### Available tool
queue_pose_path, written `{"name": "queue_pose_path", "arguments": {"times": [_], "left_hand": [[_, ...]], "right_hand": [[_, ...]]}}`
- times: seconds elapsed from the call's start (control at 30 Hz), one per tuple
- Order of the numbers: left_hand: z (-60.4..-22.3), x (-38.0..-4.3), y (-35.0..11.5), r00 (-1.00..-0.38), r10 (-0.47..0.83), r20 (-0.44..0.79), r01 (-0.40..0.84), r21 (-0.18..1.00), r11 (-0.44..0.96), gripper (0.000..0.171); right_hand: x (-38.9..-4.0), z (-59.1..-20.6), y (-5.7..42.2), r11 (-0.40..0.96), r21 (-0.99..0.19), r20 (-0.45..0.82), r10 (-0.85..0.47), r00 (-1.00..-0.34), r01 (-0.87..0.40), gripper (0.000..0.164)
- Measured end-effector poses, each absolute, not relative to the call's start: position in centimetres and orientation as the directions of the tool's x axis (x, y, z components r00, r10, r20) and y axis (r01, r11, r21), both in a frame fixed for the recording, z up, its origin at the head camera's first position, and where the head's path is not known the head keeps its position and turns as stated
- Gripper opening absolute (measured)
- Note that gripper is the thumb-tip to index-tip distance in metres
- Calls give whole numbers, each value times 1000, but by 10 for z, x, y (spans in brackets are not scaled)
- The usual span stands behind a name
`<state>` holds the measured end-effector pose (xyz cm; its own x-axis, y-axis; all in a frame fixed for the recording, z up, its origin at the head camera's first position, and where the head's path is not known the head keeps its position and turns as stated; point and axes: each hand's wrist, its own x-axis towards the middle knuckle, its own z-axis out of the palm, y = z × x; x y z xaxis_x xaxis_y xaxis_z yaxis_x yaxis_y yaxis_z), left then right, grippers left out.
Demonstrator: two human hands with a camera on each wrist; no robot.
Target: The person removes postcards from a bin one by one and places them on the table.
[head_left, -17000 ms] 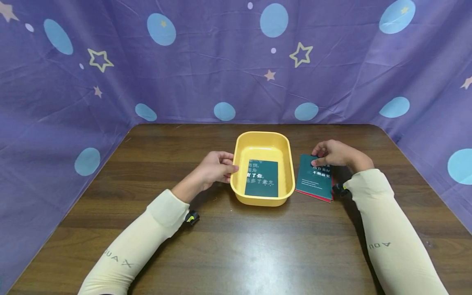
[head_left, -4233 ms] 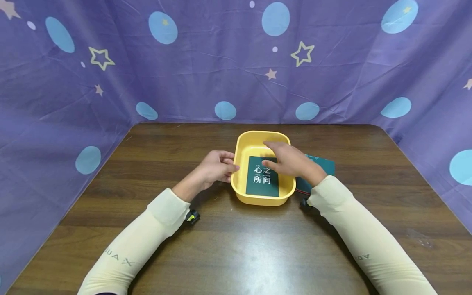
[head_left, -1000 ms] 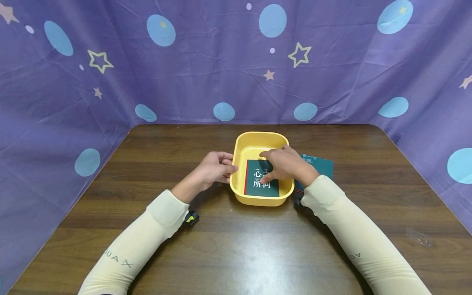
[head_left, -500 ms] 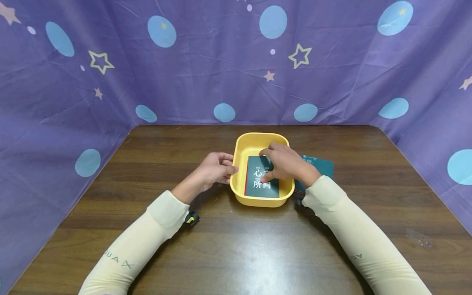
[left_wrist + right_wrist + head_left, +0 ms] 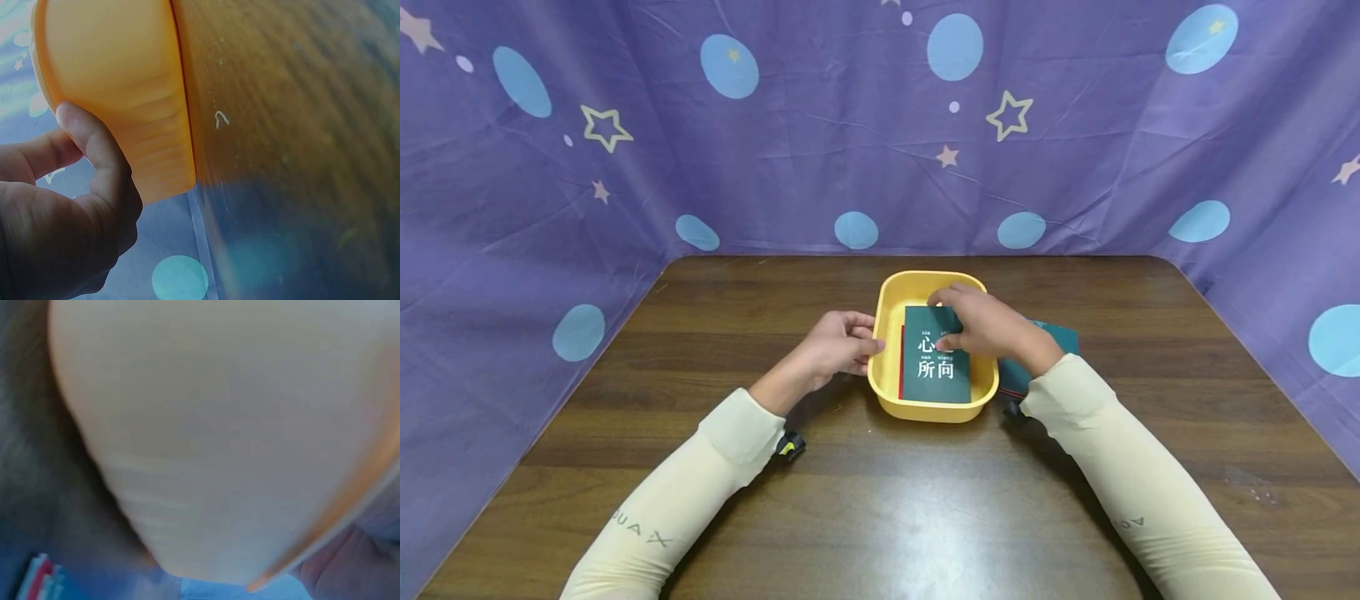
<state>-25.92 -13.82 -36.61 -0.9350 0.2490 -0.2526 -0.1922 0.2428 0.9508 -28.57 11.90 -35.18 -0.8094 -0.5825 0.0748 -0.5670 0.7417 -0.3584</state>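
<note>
A yellow plastic basin (image 5: 887, 400) stands mid-table. My left hand (image 5: 833, 343) grips its left rim, thumb on the edge; the left wrist view shows that thumb over the basin's side (image 5: 150, 112). Inside lies a dark green notebook (image 5: 934, 387) with white characters. My right hand (image 5: 985, 323) reaches over the right rim and pinches this notebook, thumb on the cover, fingers at its far edge. A red edge (image 5: 902, 367) shows beneath it on the left. The right wrist view is mostly the basin's blurred outer wall (image 5: 219, 456).
More green notebooks (image 5: 1060, 337) lie on the table right of the basin, partly hidden by the right forearm. The brown wooden table (image 5: 880, 500) ends at a purple curtain (image 5: 790, 167) behind and at both sides.
Earlier, the right hand was at the notebooks on the right, and another cover lay uppermost in the basin. Within the last second the right hand has shifted the notebook slightly up and away; the left hand stays.
</note>
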Motion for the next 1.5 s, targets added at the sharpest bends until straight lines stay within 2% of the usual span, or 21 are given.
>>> {"name": "queue_pose_path", "arguments": {"times": [0.4,0.8,1.17,1.5], "left_hand": [[-366,-260,-139,-934,250,-255,-194,950,246,47],[-365,-259,-138,-934,258,-248,-189,954,233,48],[-365,-259,-139,-935,261,-242,-183,956,229,48],[-366,-260,-139,-934,260,-244,-185,955,232,48]], "right_hand": [[-278,-337,122,632,-392,210,-646,-734,-669,32],[-265,-317,123,624,-453,227,-610,-760,-636,31],[-263,-302,142,563,-455,395,-567,-723,-690,29],[-260,-289,162,577,-456,470,-491,-733,-678,31]]}}
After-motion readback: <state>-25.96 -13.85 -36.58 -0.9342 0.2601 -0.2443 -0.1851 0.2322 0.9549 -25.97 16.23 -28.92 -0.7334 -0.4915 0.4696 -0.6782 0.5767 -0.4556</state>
